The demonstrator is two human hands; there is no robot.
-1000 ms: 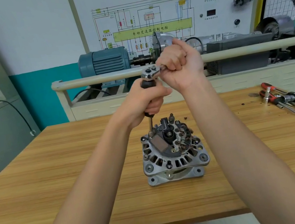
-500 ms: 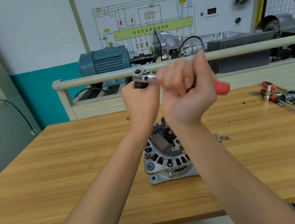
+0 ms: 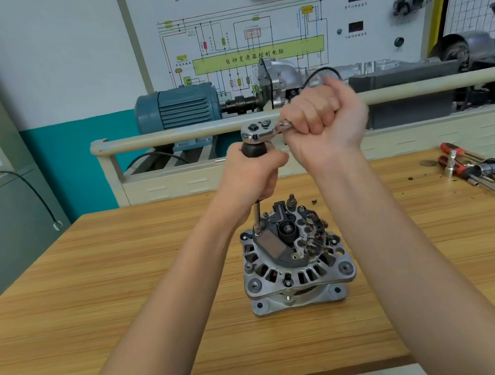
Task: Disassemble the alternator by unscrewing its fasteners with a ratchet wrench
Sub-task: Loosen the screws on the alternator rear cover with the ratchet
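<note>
Currently, alternator (image 3: 295, 257) stands upright on wooden table (image 3: 96, 310), centre of frame, slightly below mid-height, finned housing w/ bolt heads round its rim, black parts on top.

Ratchet wrench (image 3: 259, 131) sits above alternator, upper centre. Chrome head faces camera; handle runs to the right and is hidden inside right hand (image 3: 324, 123). Right hand: fist fully clenched round handle, fingers wrapped tight, thumb side up, knuckles toward camera. No handle visible past the fist.

Left hand (image 3: 254, 176): just below wrench head, fingers curled round a black grip (image 3: 254, 148) directly under the head. Thin steel extension bar (image 3: 257, 218) drops from bottom of this hand, near vertical, its lower end meeting a fastener at upper-left edge of alternator top. Cannot tell whether socket is fully seated; contact pt. too small.

Both forearms enter from bottom of frame, converging on the tool.

Right edge of frame, on table: loose tools (image 3: 493, 175), incl. red-handled items, a chrome socket piece, a long flat blade. Well apart from alternator. Small dark specks on the wood near them.

Behind table: pale rail (image 3: 190, 129) across frame; blue motor (image 3: 177, 107) upper centre-left; wiring-diagram board (image 3: 247, 40) on wall, top centre.
</note>
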